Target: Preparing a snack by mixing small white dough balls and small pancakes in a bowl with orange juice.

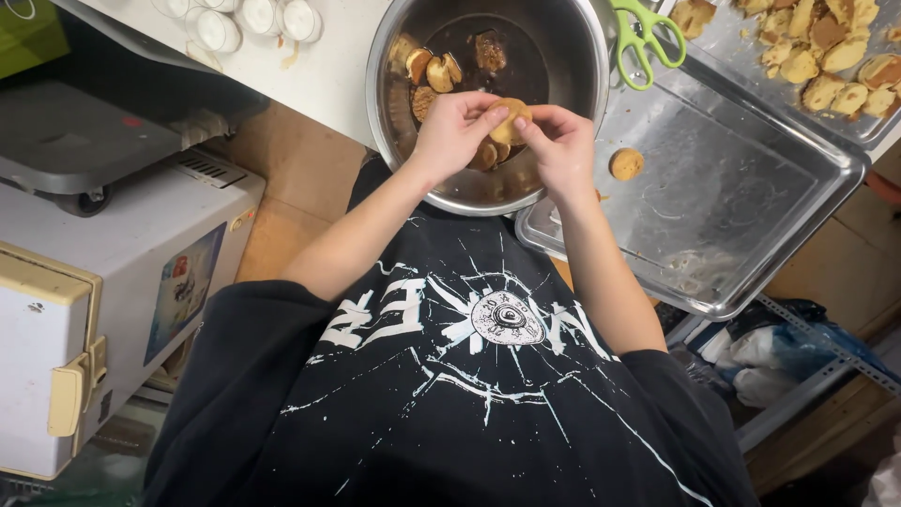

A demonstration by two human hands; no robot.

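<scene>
Cups [246,19] with white lids are standing in a cluster at the far left of the white counter [324,80], well apart from the work. Next along, a steel bowl [389,42] is sitting at the counter's near edge, holding dark brown liquid with several tan, round mushroom pieces [434,70] lying against its left wall. Over the bowl's near side, the left hand [453,131] is closing its grip around one round tan mushroom cap [510,120], the fingertips pinching its left edge, while the right hand [560,145] is meeting it from the other side, thumb and fingers pressing on the right edge, so both hands are gripping the same cap between them just above the liquid. Judging by its look, the cap is probably light, soft and spongy, and likely wet and slick from the liquid, so it should be taken at the rim with fingertips on opposite sides, lightly enough not to tear or crush it. Green-handled scissors [643,36] are resting at the bowl's right rim. Just beside the bowl, a shallow steel tray [741,207] is carrying a single round piece [626,163] near its left end. Farther right, a second tray [751,56] is bearing a heap of cut tan pieces [826,47].
</scene>
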